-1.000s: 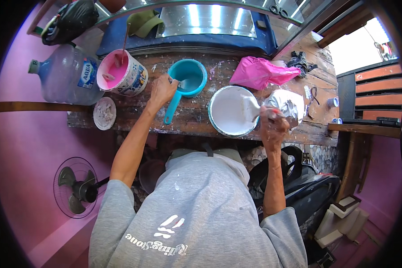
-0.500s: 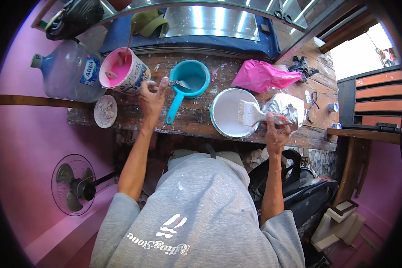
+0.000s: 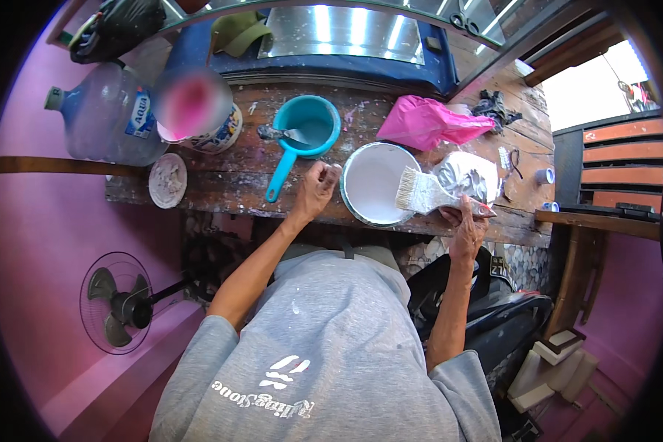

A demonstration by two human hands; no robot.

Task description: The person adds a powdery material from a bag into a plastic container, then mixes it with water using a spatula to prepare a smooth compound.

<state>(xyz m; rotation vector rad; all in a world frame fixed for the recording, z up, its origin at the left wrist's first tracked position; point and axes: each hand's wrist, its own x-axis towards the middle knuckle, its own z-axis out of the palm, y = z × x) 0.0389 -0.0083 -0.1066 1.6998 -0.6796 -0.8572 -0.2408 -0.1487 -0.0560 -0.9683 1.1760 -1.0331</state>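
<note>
My right hand (image 3: 465,228) grips the handle of a wide paintbrush (image 3: 436,197) coated in white. The brush's bristles point left, over the right rim of a white bucket (image 3: 372,200) whose inside is white. By that bucket's left rim is my left hand (image 3: 318,190), its fingers curled together; whether they touch the rim or hold anything, I cannot make out. A teal dipper (image 3: 286,174) stands behind my left hand, its handle toward me. Across the dipper's left rim lies a putty knife (image 3: 271,133) with a smeared handle.
At left stand a paint bucket (image 3: 225,138), its pink top blurred, a large water jug (image 3: 99,121) and a smeared round lid (image 3: 168,181). A pink plastic bag (image 3: 427,124) and a white-smeared bundle (image 3: 468,175) lie at right. A fan (image 3: 118,302) is at lower left.
My left hand has left the putty knife and moved right and nearer, to the white bucket's left rim. The paintbrush, in my right hand, has tilted slightly, its handle now lower right.
</note>
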